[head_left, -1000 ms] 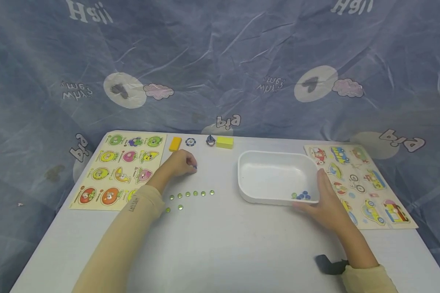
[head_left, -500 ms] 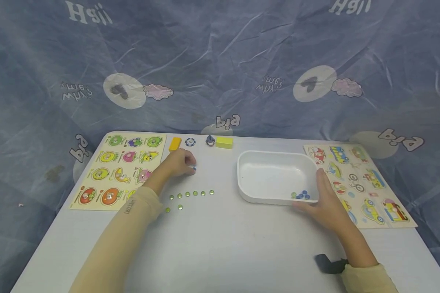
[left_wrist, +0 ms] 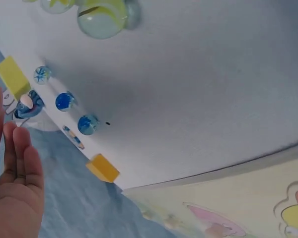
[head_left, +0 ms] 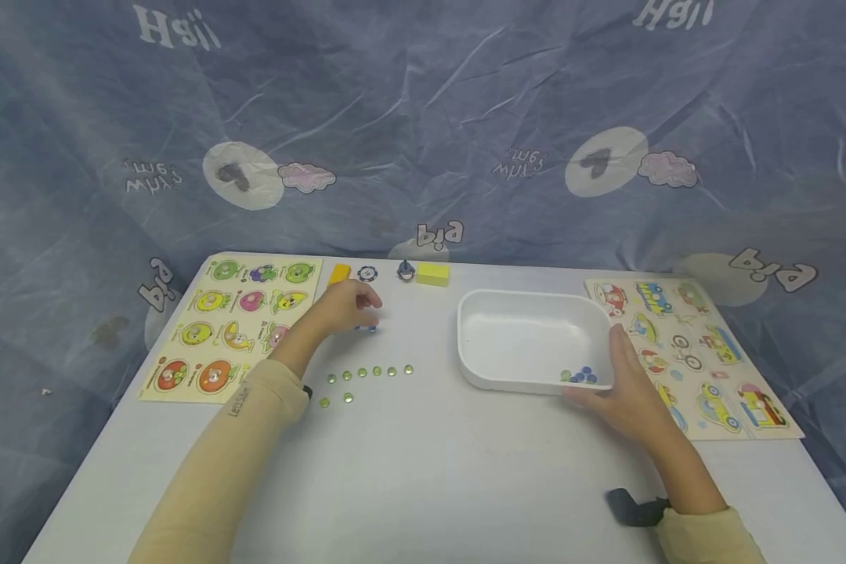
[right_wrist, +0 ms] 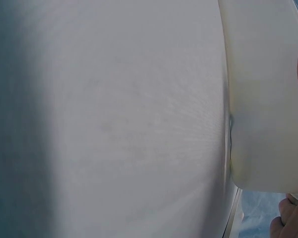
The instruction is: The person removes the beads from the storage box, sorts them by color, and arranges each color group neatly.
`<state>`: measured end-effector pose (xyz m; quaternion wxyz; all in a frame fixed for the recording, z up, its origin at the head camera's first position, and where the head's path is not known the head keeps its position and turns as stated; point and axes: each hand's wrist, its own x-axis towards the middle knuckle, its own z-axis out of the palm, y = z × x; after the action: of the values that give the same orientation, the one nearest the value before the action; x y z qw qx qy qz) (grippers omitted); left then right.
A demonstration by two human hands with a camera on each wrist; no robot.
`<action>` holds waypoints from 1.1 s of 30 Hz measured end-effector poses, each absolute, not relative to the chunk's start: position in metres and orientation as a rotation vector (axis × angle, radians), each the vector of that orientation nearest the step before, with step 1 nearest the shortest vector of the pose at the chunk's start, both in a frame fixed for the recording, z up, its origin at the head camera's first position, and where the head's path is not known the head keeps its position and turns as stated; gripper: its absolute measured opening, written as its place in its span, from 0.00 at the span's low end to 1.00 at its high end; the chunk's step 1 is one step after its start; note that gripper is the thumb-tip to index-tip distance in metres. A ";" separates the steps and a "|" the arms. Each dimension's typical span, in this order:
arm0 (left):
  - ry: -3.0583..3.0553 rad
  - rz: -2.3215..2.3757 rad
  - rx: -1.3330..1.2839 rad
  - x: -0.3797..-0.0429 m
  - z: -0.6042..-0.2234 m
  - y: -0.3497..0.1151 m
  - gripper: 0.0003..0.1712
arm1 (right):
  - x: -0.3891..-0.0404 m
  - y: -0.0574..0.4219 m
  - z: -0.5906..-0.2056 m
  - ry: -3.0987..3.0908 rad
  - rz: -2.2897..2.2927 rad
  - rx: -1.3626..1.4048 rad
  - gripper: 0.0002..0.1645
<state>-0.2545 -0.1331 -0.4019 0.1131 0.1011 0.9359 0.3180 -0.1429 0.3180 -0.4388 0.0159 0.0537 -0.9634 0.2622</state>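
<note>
In the head view my left hand [head_left: 344, 305] hovers over the table's back left, its thumb and fingers apart with nothing held. Just below its fingertips sit blue marbles [head_left: 372, 329], partly hidden by the hand. The left wrist view shows several clear-and-blue marbles, one a deep blue marble [left_wrist: 64, 101], in a line beside the straight fingers [left_wrist: 32, 171]. My right hand [head_left: 630, 395] grips the right front corner of a white plastic tub [head_left: 529, 385], thumb on its near wall. Inside that corner lie blue marbles [head_left: 587, 371] and a green marble [head_left: 566, 376].
Yellow-green marbles [head_left: 377, 371] lie in a row, with a few closer to me. Along the back edge stand an orange block [head_left: 339, 273], a round token [head_left: 367, 273], a small blue figure [head_left: 405, 271] and a yellow block [head_left: 433, 274]. Picture boards [head_left: 204, 333] [head_left: 729, 368] flank the table.
My left hand has shifted slightly left, its thumb and fingers spreading apart. The blue marble that was at its fingertips now shows on the table below them. My right hand and the tub stay put.
</note>
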 end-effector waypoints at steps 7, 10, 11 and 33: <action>2.750 0.986 0.384 -0.248 -0.390 -0.115 0.17 | -0.144 0.318 -0.440 -3.015 0.792 0.123 0.78; 2.764 1.002 0.554 -0.239 -0.376 -0.089 0.16 | -0.144 0.319 -0.441 -3.016 0.790 0.117 0.79; 2.762 1.004 0.626 -0.235 -0.372 -0.079 0.16 | -0.144 0.319 -0.442 -3.014 0.793 0.118 0.79; 2.513 0.868 0.836 -0.214 -0.417 0.114 0.09 | -0.145 0.320 -0.441 -2.966 0.822 0.197 0.77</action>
<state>-0.2136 0.1136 -0.4175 0.1763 0.2951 0.8876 0.3066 -0.1451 0.3199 -0.4408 0.0285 0.0639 -0.9613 0.2665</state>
